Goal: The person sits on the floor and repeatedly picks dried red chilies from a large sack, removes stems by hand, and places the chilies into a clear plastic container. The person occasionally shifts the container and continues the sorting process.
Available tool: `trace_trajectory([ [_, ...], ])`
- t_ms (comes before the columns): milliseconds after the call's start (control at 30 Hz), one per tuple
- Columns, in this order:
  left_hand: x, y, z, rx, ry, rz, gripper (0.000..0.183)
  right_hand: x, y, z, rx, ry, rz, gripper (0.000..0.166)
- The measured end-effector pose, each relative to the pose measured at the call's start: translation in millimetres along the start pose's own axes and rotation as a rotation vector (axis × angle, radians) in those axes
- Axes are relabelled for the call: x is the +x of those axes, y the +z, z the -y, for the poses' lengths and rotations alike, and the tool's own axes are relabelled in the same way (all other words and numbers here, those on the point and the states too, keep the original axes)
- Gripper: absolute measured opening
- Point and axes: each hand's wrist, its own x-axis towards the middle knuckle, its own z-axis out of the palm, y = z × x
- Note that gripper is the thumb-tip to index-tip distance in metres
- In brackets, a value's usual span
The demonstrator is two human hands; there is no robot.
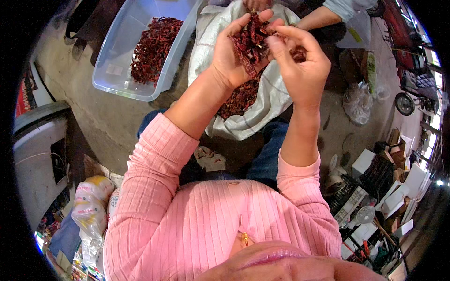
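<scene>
My left hand [228, 52] is turned palm up and cups a small pile of dried red chillies [250, 42]. Beside it my right hand [302, 56] is bent over the pile, its thumb and forefinger close together near the chillies. Some dark red pieces show within its curled fingers. Both hands are above a white woven sack [242, 128] with its mouth rolled open. Inside the sack lie more dried chillies [239, 98], partly hidden by my left forearm.
A clear plastic tub [112, 84] holding dried chillies [156, 49] stands at upper left. Across the sack, another person's arm [320, 17] and hand [258, 4] reach in. A clear plastic bag [358, 103] lies on the floor at right. Cartons and a fan [365, 215] crowd the lower right.
</scene>
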Motion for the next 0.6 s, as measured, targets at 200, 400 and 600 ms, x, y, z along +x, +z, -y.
trace_trajectory([
  [200,3.2,0.7,11.3,-0.041,0.022,0.017,0.038,-8.8,5.1,9.2,-0.308,0.051,0.225,0.056],
  [400,3.7,-9.4,9.4,-0.012,-0.009,0.070,0.043,-6.3,6.0,12.4,-0.279,0.150,0.234,0.045],
  [600,0.3,-3.4,7.6,0.050,0.006,0.048,0.056,-3.5,4.7,-1.9,-0.147,0.130,0.209,0.028],
])
